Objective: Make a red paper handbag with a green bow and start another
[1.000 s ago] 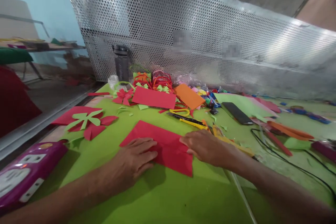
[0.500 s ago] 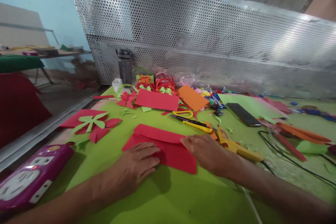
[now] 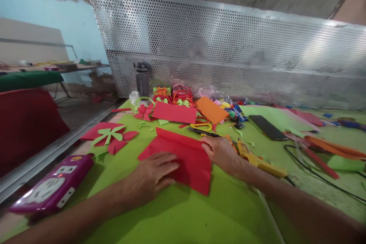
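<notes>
A red paper sheet (image 3: 185,156) lies on the lime green table cover (image 3: 183,213) in front of me. My left hand (image 3: 153,175) rests flat on its near left part, fingers stretched out. My right hand (image 3: 220,152) presses on the sheet's right edge with fingers together, and I cannot make out whether it pinches the paper. The sheet's far edge looks folded or slightly raised.
A purple power strip (image 3: 54,188) lies near left. Red and green paper flowers (image 3: 110,137), red (image 3: 174,112) and orange (image 3: 211,109) sheets, a yellow utility knife (image 3: 204,132), a glue gun (image 3: 257,160), a black phone (image 3: 267,127), a bottle (image 3: 142,78) and black cables (image 3: 314,173) crowd the table. A perforated metal panel (image 3: 228,45) stands behind.
The red sheet has been opened out from a folded strip, and its far edge now reaches further back. My right hand slid further away along its right edge. The left hand stayed put.
</notes>
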A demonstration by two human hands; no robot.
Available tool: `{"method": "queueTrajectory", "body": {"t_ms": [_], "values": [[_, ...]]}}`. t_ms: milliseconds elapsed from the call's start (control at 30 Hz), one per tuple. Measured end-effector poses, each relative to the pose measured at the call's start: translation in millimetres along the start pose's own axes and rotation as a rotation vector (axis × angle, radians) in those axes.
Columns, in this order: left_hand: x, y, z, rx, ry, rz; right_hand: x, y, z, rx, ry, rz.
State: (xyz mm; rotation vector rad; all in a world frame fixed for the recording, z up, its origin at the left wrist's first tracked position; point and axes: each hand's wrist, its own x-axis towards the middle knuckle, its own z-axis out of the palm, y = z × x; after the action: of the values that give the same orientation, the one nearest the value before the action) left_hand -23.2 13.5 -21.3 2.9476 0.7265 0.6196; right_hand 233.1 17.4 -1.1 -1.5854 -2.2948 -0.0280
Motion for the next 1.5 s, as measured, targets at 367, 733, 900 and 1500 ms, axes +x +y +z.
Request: {"method": "queueTrajectory", "body": {"t_ms": [367,733,900,1500], "values": [[38.5,17.3,-31.0,0.002,-0.324,0.032,-2.2,-6.9,-2.9,0.780,0.217,0.119],[61.5,23.2,-41.6,-0.030,-0.355,0.172,-4.8,-10.0,-0.9,0.795,0.302,0.027],[60.9,26.1,-46.8,0.028,-0.442,0.157,-4.7,-9.7,-0.7,0.788,0.299,0.021],[67.5,19.9,-37.6,0.155,-0.423,0.151,-4.7,-10.9,-1.9,0.759,0.271,0.036]]}}
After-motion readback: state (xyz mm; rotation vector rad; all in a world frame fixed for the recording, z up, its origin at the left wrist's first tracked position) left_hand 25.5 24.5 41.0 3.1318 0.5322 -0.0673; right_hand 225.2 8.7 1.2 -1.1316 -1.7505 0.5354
